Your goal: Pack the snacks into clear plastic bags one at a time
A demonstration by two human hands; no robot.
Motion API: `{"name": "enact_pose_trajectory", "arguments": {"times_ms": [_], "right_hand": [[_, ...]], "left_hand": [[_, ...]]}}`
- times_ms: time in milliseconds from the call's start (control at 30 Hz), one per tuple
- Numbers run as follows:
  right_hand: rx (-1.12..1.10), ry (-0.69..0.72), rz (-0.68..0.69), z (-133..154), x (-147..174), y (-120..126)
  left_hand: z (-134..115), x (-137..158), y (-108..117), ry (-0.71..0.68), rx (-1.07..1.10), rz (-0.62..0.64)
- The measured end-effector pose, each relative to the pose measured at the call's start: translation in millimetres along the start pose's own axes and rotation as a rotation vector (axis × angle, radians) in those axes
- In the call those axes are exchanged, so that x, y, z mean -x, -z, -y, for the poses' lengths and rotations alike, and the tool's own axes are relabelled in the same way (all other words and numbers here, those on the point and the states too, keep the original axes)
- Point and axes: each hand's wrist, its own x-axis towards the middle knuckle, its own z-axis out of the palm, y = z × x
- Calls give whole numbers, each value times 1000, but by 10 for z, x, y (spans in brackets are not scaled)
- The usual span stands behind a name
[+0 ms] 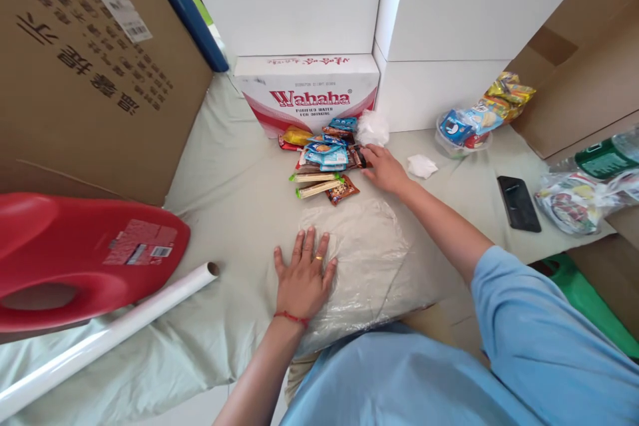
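My left hand [303, 276] lies flat, fingers spread, on a large clear plastic bag [372, 259] spread over the cloth-covered table. At the right side of a pile of small snack packets, my right hand [384, 170] has its fingers stretched out and apart, by a dark brown packet [356, 156]. Blue packets [327, 152] and a yellow packet [297, 136] lie in the pile. In front of them are two pale stick snacks with green ends [317, 182] and a brown packet [343, 190]. A crumpled white plastic bag [373, 128] sits just beyond my right hand.
A Wahaha water carton [307, 93] stands behind the pile. Leftward are a big cardboard box [94, 93], a red jug [84, 253] and a white roll [114, 339]. On the right lie a tissue [422, 166], a tub of snacks [452, 143], a phone [519, 203] and a bottle [606, 158].
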Motion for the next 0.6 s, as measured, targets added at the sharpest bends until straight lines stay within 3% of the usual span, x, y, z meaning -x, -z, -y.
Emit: {"name": "enact_pose_trajectory", "arguments": {"times_ms": [100, 233, 433, 600], "right_hand": [[-28, -59, -19, 58, -145, -179], [7, -61, -28, -64, 30, -220], [120, -188, -53, -249, 375, 53], [106, -153, -60, 2, -7, 331]], "left_hand": [[-6, 4, 11, -3, -11, 8], [-5, 6, 11, -12, -8, 4], [1, 9, 10, -11, 12, -5], [1, 12, 28, -2, 33, 4]]}}
